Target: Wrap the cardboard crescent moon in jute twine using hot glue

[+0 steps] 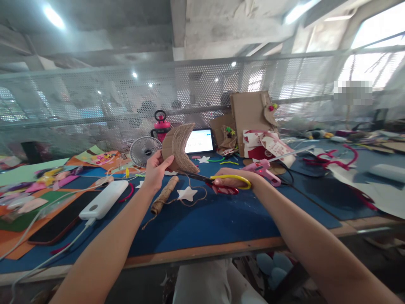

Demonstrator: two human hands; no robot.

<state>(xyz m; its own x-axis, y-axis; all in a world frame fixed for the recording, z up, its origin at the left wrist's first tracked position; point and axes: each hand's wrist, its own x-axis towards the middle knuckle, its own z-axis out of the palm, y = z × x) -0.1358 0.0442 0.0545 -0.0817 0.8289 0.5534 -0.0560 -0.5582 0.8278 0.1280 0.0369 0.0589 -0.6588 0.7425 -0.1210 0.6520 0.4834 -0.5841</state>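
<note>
A cardboard crescent point(179, 147), partly covered with rows of brown twine, is pinched in my left hand point(157, 171) above the table. My right hand point(228, 180) grips scissors point(243, 181) with one yellow and one red handle loop. Their dark blades point left and reach the crescent's lower edge, close to the twine there. Whether the blades touch the twine I cannot tell. A roll of twine point(165, 195) lies on the blue mat below, its strand looping to the right around a white paper star point(187, 194).
A pink glue gun point(264, 171) stands right of my right hand. Behind are a small fan point(146, 151), a lit tablet point(200, 140), a pink bottle point(162, 126) and cardboard point(251, 118). At left lie a white power bank point(104, 200), a phone point(65, 216) and coloured paper.
</note>
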